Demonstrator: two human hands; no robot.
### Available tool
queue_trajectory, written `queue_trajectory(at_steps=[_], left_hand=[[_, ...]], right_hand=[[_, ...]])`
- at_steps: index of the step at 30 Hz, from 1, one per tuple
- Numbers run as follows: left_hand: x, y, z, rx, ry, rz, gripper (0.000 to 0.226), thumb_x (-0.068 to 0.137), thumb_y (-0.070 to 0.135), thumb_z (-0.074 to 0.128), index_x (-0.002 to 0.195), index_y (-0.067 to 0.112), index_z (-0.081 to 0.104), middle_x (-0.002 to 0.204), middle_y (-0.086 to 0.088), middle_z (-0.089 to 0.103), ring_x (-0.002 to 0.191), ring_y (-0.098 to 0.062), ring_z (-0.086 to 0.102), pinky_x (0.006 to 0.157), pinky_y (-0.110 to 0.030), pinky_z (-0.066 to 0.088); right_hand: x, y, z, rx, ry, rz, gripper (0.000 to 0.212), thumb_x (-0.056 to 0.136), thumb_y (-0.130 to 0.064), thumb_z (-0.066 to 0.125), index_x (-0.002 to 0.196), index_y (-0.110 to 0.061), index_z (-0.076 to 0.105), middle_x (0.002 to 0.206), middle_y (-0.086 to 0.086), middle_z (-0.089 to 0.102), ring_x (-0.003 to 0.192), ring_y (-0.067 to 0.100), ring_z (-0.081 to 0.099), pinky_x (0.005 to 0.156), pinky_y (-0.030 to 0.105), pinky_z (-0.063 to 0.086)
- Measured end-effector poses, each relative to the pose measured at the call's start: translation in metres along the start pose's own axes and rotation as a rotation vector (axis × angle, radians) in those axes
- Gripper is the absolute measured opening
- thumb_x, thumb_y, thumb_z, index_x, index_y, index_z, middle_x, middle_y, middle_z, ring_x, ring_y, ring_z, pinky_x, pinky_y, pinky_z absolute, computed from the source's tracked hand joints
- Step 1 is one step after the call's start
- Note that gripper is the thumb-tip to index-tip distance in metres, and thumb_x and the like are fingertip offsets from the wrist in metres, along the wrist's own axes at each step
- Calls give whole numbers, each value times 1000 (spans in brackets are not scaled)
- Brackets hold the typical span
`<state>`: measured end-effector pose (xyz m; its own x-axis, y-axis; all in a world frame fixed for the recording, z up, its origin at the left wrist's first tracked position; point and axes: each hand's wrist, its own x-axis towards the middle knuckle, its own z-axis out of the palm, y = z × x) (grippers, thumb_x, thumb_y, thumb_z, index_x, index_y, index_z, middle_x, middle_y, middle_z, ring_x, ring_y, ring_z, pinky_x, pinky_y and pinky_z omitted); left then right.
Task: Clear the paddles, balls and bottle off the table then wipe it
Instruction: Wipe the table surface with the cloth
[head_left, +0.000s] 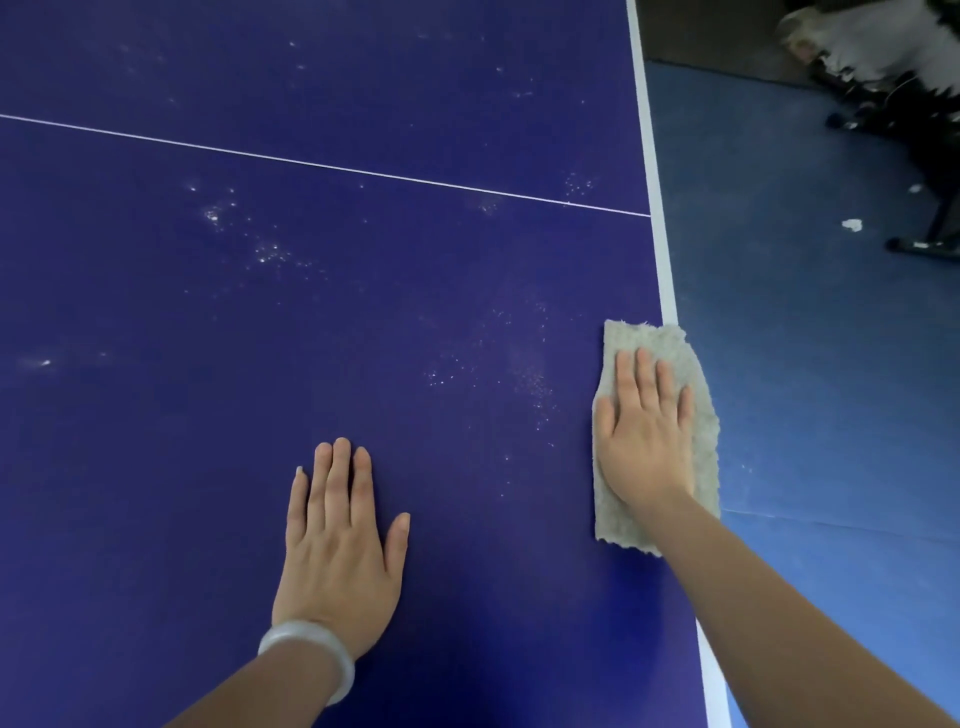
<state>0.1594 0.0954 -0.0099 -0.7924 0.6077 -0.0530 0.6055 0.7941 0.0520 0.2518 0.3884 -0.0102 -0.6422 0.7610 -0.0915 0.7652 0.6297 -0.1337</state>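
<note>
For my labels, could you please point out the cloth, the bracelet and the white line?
cloth (644, 338): head view, its uncovered upper part.
bracelet (311, 636): head view, band across the wrist.
white line (332, 167): head view, its middle stretch.

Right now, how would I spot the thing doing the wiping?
Start at the big dark blue table and follow the white stripe on its right edge. There a pale grey, fuzzy rectangular cloth lies under the flat right hand. Nothing else pale and fuzzy lies there; the left hand rests on bare tabletop.
</note>
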Motion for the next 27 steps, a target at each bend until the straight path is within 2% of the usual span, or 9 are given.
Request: queue_trajectory(at_steps=[6, 8, 11, 14, 19, 22, 24, 25, 27], left_hand=[[0, 0, 0, -3, -1, -10, 72, 99, 48, 17, 150, -2, 28, 158, -19, 25, 149, -30, 17, 120, -50, 17], [0, 0, 0, 0, -9, -8, 72, 99, 48, 17, 150, -1, 28, 158, -18, 25, 150, -30, 16, 120, -51, 17], [0, -1, -1, 2, -16, -15, 72, 99, 49, 15, 151, 0, 26, 159, -17, 23, 150, -30, 14, 120, -50, 17], [1, 0, -1, -9, -23, -16, 72, 99, 48, 16, 151, 0, 25, 159, -17, 22, 150, -29, 14, 121, -50, 16], [0, 1, -2, -24, -24, -20, 71, 99, 48, 16, 151, 1, 26, 160, -17, 22, 150, -29, 15, 120, -50, 18], [1, 0, -2, -32, -31, -23, 70, 99, 47, 12, 152, 2, 23, 161, -16, 18, 151, -28, 10, 121, -49, 16], [1, 0, -2, -23, -40, -21, 71, 99, 47, 8, 153, 3, 20, 162, -15, 15, 151, -28, 7, 122, -48, 15], [1, 0, -2, -17, -43, -21, 72, 99, 47, 7, 154, 3, 19, 162, -15, 15, 151, -28, 6, 122, -48, 14], [1, 0, -1, -14, -46, -22, 72, 99, 48, 5, 154, 4, 17, 162, -15, 13, 151, -28, 4, 123, -48, 12]], right_hand=[[66, 2, -19, -16, -34, 24, 59, 103, -40, 9, 157, -22, -3, 165, 0, -4, 152, 19, -8, 123, 44, -2], [63, -3, -21, -9, -55, 49, 58, 103, -38, 9, 157, -20, -4, 165, 2, -5, 152, 21, -8, 123, 44, -2], [8, -10, -11, 37, -19, 58, 59, 104, -37, 14, 158, -19, -1, 165, 2, -2, 152, 21, -5, 123, 46, -1], [-76, -18, 3, 19, 9, 11, 58, 103, -37, 11, 158, -19, 4, 165, 3, 3, 152, 22, 1, 123, 49, 5], [-158, -60, 22, -25, -1, -228, 60, 102, -39, 21, 157, -17, 14, 164, 7, 11, 152, 27, 9, 119, 55, 17], [-138, -85, 22, -56, -57, -484, 60, 102, -39, 22, 158, -19, 12, 165, 5, 9, 152, 26, 5, 119, 54, 16], [-98, -90, 17, -100, -68, -581, 58, 103, -39, 19, 158, -23, 8, 165, 2, 7, 152, 23, 2, 121, 52, 11], [-72, -89, 14, -101, -64, -563, 57, 104, -39, 18, 158, -25, 7, 165, 0, 6, 152, 22, 1, 122, 50, 7], [-24, -77, 5, -76, -64, -401, 57, 104, -40, 16, 158, -26, 4, 165, -2, 3, 152, 20, -2, 123, 47, -1]])
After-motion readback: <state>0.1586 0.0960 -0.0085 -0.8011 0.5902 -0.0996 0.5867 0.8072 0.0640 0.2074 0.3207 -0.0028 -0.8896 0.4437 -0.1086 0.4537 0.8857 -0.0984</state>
